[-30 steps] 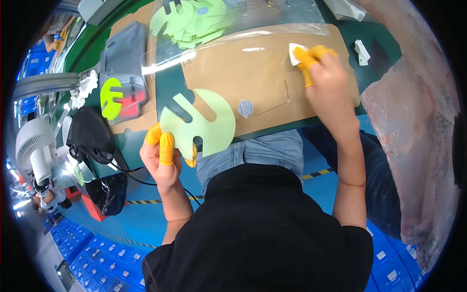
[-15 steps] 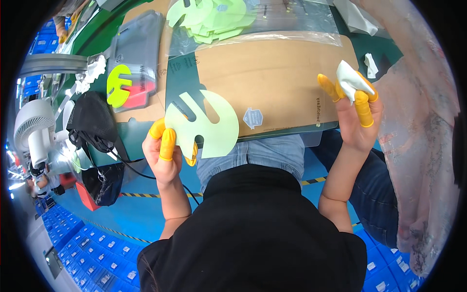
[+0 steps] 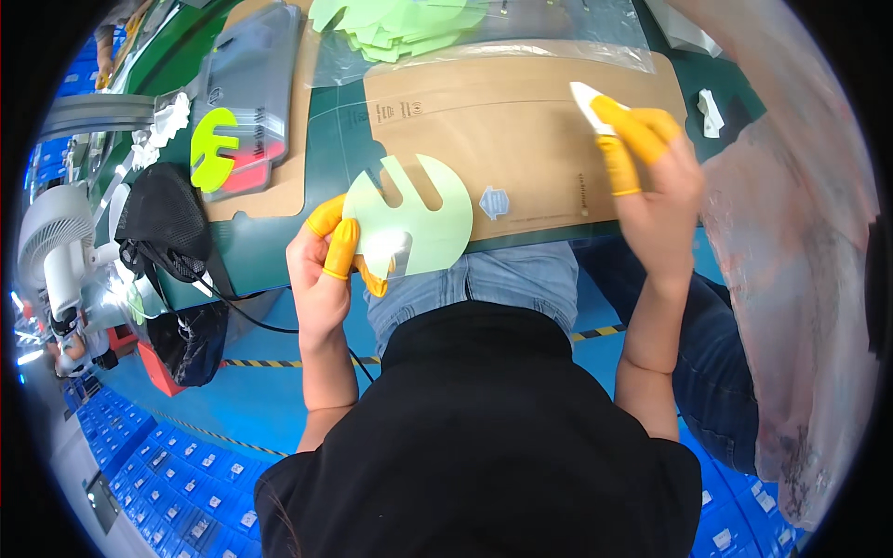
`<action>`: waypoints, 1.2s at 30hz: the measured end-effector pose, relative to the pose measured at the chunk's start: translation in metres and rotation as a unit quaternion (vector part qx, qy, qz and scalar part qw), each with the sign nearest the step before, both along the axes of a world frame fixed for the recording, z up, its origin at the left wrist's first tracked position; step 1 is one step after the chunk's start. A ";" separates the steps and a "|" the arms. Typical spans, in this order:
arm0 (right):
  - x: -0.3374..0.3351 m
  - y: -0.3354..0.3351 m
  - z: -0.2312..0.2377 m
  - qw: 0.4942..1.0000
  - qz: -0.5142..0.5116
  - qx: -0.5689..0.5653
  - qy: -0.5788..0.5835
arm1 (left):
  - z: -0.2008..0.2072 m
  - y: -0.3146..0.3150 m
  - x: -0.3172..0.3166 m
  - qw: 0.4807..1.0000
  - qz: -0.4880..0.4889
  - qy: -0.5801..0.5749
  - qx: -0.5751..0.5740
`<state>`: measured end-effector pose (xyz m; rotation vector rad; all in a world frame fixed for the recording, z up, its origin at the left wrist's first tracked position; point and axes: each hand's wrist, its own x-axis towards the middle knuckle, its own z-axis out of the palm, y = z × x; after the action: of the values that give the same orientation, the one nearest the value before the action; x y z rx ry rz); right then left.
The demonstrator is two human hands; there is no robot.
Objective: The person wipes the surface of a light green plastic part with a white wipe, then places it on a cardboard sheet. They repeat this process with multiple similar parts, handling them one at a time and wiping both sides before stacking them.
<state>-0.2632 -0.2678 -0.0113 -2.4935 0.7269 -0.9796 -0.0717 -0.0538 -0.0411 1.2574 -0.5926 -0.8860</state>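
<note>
My left hand (image 3: 326, 256), in yellow finger cots, pinches the edge of a pale green round sheet with slots cut into it (image 3: 435, 232). The sheet is held raised, near the table's front edge. My right hand (image 3: 651, 167), also in yellow finger cots, is raised over the right part of a brown cardboard sheet (image 3: 521, 112). Its fingers are closed on a folded white cloth (image 3: 586, 96), apart from the green sheet. A bright yellow-green cut-out of similar shape (image 3: 214, 149) lies at the left on clear plastic cases (image 3: 246, 70).
Several pale green cut-outs (image 3: 409, 33) lie piled on a clear plastic bag (image 3: 577, 33) at the back. A white scrap (image 3: 710, 113) sits on the green table at right. A white fan (image 3: 60, 232) and a black mesh bag (image 3: 167, 219) stand at left. Plastic sheeting (image 3: 791, 307) hangs at right.
My left hand has moved the pale green sheet slightly right and up, turning it. My right hand has swung left and tilted over, carrying the white cloth closer to the sheet.
</note>
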 end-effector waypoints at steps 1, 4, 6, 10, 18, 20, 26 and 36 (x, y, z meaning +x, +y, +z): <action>0.006 0.003 -0.003 0.999 0.026 -0.022 0.035 | -0.003 0.000 0.000 1.000 -0.002 -0.007 0.019; 0.024 0.016 -0.014 0.984 0.089 -0.074 0.135 | 0.000 -0.004 -0.001 0.999 -0.024 -0.009 0.045; 0.035 0.028 -0.017 0.969 0.117 -0.094 0.198 | 0.000 -0.005 -0.001 0.998 -0.026 -0.015 0.060; 0.036 0.018 -0.034 0.966 0.097 -0.172 0.165 | -0.002 -0.005 -0.003 0.995 -0.001 -0.040 0.091; 0.038 0.026 -0.035 0.975 0.112 -0.144 0.129 | -0.004 -0.007 -0.004 0.995 -0.003 -0.036 0.095; 0.031 0.024 -0.033 0.965 0.099 -0.118 0.212 | -0.005 -0.005 -0.002 0.995 -0.009 -0.028 0.091; 0.029 0.015 -0.031 0.969 0.066 -0.143 0.192 | -0.004 -0.009 -0.004 0.994 0.007 -0.047 0.096; 0.015 -0.012 -0.030 0.960 0.013 -0.210 0.186 | -0.004 -0.007 -0.004 0.997 0.002 -0.026 0.073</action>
<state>-0.2477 -0.2802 -0.0414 -3.1045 0.6404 -0.7184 -0.0755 -0.0609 -0.0446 1.4158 -0.5733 -0.9083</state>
